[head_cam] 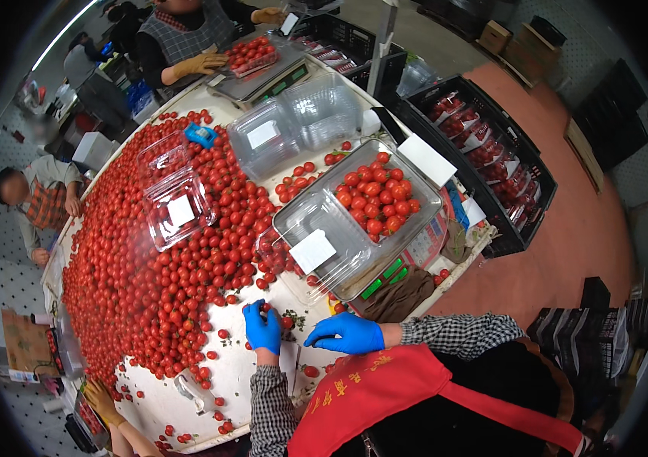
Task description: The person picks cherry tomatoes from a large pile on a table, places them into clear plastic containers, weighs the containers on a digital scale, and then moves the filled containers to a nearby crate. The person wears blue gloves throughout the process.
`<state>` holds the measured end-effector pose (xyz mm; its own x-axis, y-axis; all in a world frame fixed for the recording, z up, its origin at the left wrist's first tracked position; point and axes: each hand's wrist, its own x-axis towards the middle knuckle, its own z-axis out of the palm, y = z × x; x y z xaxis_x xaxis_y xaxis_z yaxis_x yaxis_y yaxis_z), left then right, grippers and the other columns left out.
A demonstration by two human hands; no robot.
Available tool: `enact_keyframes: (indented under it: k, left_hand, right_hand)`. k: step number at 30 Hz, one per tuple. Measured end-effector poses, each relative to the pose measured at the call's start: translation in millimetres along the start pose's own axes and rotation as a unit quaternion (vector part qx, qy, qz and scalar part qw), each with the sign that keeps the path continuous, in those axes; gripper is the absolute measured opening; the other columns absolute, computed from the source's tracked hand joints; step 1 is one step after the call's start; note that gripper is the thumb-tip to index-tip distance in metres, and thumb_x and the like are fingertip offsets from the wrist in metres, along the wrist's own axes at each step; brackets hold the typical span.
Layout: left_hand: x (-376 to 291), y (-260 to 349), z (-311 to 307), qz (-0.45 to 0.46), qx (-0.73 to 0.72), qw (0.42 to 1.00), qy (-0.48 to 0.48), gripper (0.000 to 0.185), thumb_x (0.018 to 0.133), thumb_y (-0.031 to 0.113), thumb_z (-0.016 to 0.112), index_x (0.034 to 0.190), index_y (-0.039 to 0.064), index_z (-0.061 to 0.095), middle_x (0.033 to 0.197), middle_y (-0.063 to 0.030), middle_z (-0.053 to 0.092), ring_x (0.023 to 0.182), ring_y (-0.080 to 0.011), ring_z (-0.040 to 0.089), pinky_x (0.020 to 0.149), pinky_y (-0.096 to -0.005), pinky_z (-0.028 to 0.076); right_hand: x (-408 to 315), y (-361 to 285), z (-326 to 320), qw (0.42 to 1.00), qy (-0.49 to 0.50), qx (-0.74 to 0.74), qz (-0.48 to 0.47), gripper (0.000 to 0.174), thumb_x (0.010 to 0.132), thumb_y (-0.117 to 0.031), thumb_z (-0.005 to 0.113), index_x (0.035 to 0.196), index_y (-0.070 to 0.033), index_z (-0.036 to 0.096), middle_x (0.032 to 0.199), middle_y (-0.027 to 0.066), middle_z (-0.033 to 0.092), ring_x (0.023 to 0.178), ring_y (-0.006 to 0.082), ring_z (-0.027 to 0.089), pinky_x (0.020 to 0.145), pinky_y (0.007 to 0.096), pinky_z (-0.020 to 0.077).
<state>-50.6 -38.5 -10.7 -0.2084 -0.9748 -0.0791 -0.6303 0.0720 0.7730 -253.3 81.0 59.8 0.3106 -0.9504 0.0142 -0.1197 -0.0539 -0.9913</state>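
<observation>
My left hand, in a blue glove, has its fingers curled around a cherry tomato above the white table. My right hand, also blue-gloved, is half curled to its right, with nothing visible in it. Green stem scraps lie between the hands. Beyond them a metal tray rests on a scale with green displays. In the tray stands an open clear plastic clamshell with tomatoes in one half and a white label on the other. A large heap of cherry tomatoes covers the table's left part.
Clamshells lie on the heap beside a blue tape dispenser. Empty clamshells are stacked beyond. Black crates hold packed tomatoes at the right. Across the table a person touches a filled box; another's gloved hands are lower left.
</observation>
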Motion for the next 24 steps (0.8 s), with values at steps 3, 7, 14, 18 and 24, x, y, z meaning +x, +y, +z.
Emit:
enact_keyframes:
  k: [3, 7, 14, 18, 24]
  left_hand:
    - [-16, -5, 3, 0.019, 0.037, 0.998, -0.043, 0.033, 0.084, 0.012, 0.067, 0.116, 0.008, 0.061, 0.106, -0.0106, 0.057, 0.085, -0.0261, 0.063, 0.072, -0.0350, 0.051]
    - [-32, 3, 11, 0.075, 0.165, 0.981, -0.073, 0.034, 0.085, 0.016, 0.068, 0.119, 0.018, 0.062, 0.103, -0.0084, 0.058, 0.089, -0.0298, 0.062, 0.072, -0.0386, 0.052]
    - [-38, 2, 21, 0.113, 0.206, 0.965, -0.118, 0.038, 0.082, 0.015, 0.067, 0.120, 0.023, 0.063, 0.102, -0.0086, 0.061, 0.094, -0.0298, 0.061, 0.071, -0.0414, 0.052]
    - [-37, 3, 20, 0.104, 0.181, 0.975, -0.078, 0.029, 0.084, 0.021, 0.067, 0.113, 0.020, 0.063, 0.098, -0.0091, 0.059, 0.091, -0.0307, 0.061, 0.071, -0.0408, 0.051]
    - [-22, 12, 31, 0.066, 0.231, 0.963, -0.123, 0.036, 0.087, 0.022, 0.061, 0.122, 0.018, 0.059, 0.098, -0.0116, 0.060, 0.094, -0.0320, 0.061, 0.074, -0.0436, 0.052]
  right_hand:
    - [-6, 2, -7, 1.000, 0.011, 0.008, 0.016, 0.022, 0.094, -0.013, 0.062, 0.113, -0.005, 0.069, 0.105, 0.0113, 0.069, 0.092, 0.0225, 0.068, 0.081, 0.0321, 0.0526]
    - [-10, 9, -9, 0.999, 0.019, 0.018, 0.029, 0.023, 0.094, -0.013, 0.062, 0.114, -0.005, 0.068, 0.109, 0.0116, 0.070, 0.095, 0.0236, 0.069, 0.083, 0.0321, 0.0529]
    - [-6, 13, -6, 0.998, 0.015, 0.025, 0.049, 0.023, 0.094, -0.012, 0.061, 0.115, -0.005, 0.068, 0.109, 0.0112, 0.069, 0.099, 0.0214, 0.067, 0.087, 0.0317, 0.0519]
    - [0, 6, -1, 0.999, 0.014, 0.005, 0.048, 0.022, 0.092, -0.013, 0.061, 0.111, -0.008, 0.070, 0.102, 0.0128, 0.070, 0.091, 0.0222, 0.069, 0.083, 0.0339, 0.0531]
    - [15, -9, 9, 0.998, -0.013, 0.017, 0.062, 0.021, 0.092, -0.011, 0.061, 0.111, -0.006, 0.069, 0.103, 0.0115, 0.071, 0.092, 0.0208, 0.069, 0.081, 0.0319, 0.0536]
